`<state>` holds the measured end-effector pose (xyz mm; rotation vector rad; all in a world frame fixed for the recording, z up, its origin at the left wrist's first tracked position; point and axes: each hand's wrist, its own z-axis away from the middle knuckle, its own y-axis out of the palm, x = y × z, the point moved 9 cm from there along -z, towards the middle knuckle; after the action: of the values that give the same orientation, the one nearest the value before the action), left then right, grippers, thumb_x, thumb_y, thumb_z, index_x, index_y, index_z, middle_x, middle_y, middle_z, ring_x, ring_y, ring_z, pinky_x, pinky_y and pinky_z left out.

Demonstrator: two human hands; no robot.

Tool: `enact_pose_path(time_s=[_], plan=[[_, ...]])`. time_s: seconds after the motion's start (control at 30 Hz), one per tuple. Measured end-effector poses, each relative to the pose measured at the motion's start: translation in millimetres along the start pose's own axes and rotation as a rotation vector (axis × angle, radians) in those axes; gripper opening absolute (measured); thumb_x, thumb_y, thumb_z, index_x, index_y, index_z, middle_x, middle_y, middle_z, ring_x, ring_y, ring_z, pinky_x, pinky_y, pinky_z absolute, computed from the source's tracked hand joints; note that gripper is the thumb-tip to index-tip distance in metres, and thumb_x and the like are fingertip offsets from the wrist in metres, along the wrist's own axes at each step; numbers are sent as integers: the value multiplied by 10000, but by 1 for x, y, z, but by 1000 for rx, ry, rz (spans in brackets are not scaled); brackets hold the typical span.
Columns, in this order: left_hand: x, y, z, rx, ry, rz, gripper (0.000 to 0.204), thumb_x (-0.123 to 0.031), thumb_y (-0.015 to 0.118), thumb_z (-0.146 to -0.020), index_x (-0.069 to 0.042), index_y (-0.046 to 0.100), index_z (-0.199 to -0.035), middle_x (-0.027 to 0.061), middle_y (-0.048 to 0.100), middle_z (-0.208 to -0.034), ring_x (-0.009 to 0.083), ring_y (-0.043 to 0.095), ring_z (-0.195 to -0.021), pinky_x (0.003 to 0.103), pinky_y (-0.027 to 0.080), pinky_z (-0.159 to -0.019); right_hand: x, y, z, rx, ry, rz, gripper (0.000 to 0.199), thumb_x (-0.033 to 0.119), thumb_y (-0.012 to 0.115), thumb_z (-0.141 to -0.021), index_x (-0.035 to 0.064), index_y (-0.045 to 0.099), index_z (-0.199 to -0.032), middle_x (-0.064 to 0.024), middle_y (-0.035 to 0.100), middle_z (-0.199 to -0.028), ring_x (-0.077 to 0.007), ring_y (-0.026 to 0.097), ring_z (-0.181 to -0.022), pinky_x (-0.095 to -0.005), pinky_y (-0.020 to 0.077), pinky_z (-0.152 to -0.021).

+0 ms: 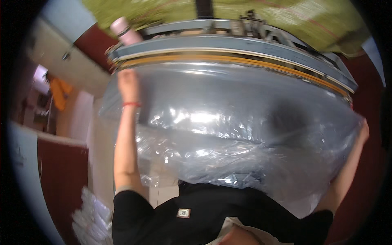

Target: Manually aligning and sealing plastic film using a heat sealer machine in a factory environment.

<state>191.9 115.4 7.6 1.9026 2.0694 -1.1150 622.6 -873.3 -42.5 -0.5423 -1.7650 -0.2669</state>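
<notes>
A large sheet of clear plastic film [204,98] is stretched wide in front of me. Its near part hangs in shiny wrinkles against my black shirt. My left hand [128,83] is closed on the film's far left edge, close to a long blue-grey metal machine [228,44] with an orange strip [196,58] along its front. Out at the right, my right hand [364,130] grips the film's right corner, with its fingers partly hidden. The film's far edge lies against the machine's front; whether it goes under the bar I cannot tell.
A pink bottle [123,30] stands behind the machine's left end. Yellow-green wrapped bundles [294,16] are piled along the back. To the left are a dark red cabinet panel [61,179], crumpled clear plastic [92,216] and an orange cloth [60,93].
</notes>
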Motion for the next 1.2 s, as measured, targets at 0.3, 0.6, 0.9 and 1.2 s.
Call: enact_pose_path(time_s=[0.3,0.6,0.9,1.2], plan=[[171,61,-23,-77,-413,191,202,-198,509,-819,-26,515,-715,-8,457,-623,77,397,-566,226,350,-507,9,177,59,-133,-377,381,278,283,551,-806,12,590,-854,-110,606,-799,-183,557,-740,-296,426,-719],[196,79,-39,-71,-378,462,164,-130,574,-799,-82,508,-656,-54,447,-605,46,367,-532,187,301,-485,1,188,49,-248,-283,216,181,178,643,-734,21,555,-717,-75,585,-724,-141,541,-640,-252,430,-663],[169,63,-30,-206,-668,594,149,-107,466,-836,-51,552,-727,34,558,-711,89,502,-531,217,408,-428,11,180,38,-227,-155,34,138,65,500,-799,24,435,-913,-106,541,-742,-155,513,-468,-277,433,-390],[160,21,-17,646,-611,-23,404,-464,483,-831,-90,532,-686,-58,410,-561,58,348,-452,216,262,-399,50,188,72,235,-249,299,223,241,582,-791,22,558,-827,-55,568,-705,-128,544,-613,-237,431,-542]])
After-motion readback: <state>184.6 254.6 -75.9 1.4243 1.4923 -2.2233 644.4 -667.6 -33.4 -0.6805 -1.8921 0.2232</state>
